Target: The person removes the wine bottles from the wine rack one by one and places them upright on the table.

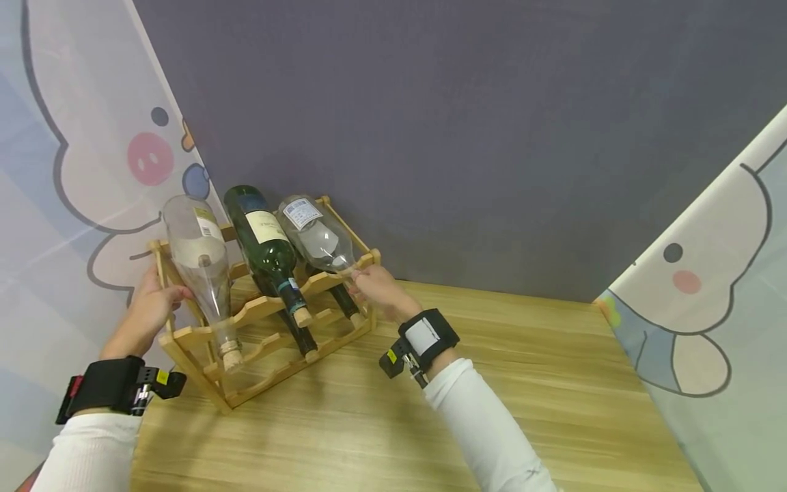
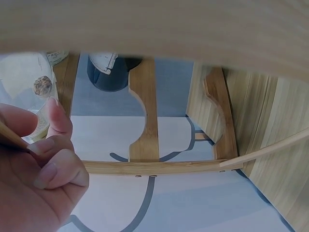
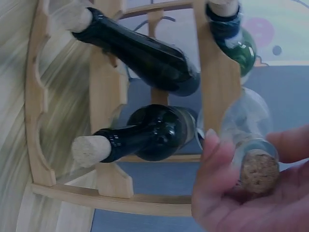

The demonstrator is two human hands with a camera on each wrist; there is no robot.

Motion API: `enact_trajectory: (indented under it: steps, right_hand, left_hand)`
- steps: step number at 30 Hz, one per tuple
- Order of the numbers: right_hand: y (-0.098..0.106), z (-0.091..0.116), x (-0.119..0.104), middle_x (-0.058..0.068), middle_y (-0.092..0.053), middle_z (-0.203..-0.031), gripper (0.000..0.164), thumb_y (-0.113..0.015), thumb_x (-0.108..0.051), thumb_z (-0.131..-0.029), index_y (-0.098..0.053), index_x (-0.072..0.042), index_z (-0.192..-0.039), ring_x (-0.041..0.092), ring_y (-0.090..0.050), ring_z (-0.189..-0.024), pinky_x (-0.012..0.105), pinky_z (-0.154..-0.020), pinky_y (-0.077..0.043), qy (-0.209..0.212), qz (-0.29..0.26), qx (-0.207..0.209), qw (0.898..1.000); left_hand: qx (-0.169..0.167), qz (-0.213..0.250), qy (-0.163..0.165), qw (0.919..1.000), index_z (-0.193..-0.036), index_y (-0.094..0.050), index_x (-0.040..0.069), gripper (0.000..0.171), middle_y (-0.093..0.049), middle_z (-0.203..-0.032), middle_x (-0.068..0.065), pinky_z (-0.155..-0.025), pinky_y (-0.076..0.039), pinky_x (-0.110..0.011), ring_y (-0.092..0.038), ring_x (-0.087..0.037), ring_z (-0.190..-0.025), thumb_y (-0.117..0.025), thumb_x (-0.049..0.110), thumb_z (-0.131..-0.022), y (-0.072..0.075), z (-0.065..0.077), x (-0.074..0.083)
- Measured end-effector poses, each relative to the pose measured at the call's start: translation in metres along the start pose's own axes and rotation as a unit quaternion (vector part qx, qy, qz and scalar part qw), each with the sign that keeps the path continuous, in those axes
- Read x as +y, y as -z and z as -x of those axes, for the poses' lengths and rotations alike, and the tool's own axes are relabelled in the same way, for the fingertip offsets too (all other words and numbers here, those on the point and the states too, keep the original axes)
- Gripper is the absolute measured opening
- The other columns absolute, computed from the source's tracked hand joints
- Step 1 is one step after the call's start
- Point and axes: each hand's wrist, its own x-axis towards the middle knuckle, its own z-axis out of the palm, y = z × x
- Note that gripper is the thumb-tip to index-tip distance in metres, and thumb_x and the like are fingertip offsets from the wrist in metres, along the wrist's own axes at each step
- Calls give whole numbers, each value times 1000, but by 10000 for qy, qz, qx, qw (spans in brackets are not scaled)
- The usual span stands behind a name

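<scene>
A wooden wine rack (image 1: 255, 311) stands on the table at the left, bottles lying in it with corked necks towards me. My left hand (image 1: 147, 307) grips the rack's left side; in the left wrist view its fingers (image 2: 63, 169) curl about a wooden bar. At the upper right slot, my right hand (image 1: 384, 290) holds the neck of a clear bottle (image 1: 320, 239) with a white label. The right wrist view shows thumb and fingers round that neck, beside its cork (image 3: 259, 171). A green bottle (image 1: 255, 232) and another clear bottle (image 1: 197, 253) share the top tier.
Two dark bottles lie in the lower tier, one neck (image 1: 301, 335) near the middle and another (image 1: 344, 301) below my right hand. A grey wall (image 1: 461, 150) rises behind the rack. The wooden tabletop (image 1: 522, 383) extends to the right; cartoon-printed panels (image 1: 92, 171) flank both sides.
</scene>
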Motion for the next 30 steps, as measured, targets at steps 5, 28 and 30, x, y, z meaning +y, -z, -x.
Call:
enact_trajectory:
  steps: [5, 28, 30]
  right_hand:
    - [2, -1, -3, 3, -52, -85, 26, -37, -16, -103, -54, 4, -101, 9, -42, -58, 18, -53, -33, -375, -477, -252, 9978]
    - [2, -8, -10, 0, -53, -69, 34, -39, -14, -98, -63, 0, -119, 8, -42, -54, 19, -51, -32, -332, -190, -197, 9991]
    - [5, -8, -14, 0, -55, -70, 37, -40, -12, -96, -63, -2, -123, 8, -43, -55, 21, -53, -33, -462, -119, -298, 9984]
  left_hand:
    - [12, 85, -46, 10000, -128, -31, 2, 32, -52, -76, 8, -59, -36, -27, -42, -9, -63, -35, -3, -96, 0, 2, -1]
    - [60, 116, -35, 9999, -129, -29, 2, 33, -53, -79, 9, -63, -37, -24, -44, -9, -70, -36, -2, -97, 1, 3, 1]
    - [19, 37, -32, 10000, -133, -26, -3, 36, -54, -83, 10, -68, -38, -22, -45, -7, -79, -35, 0, -98, 1, 3, 0]
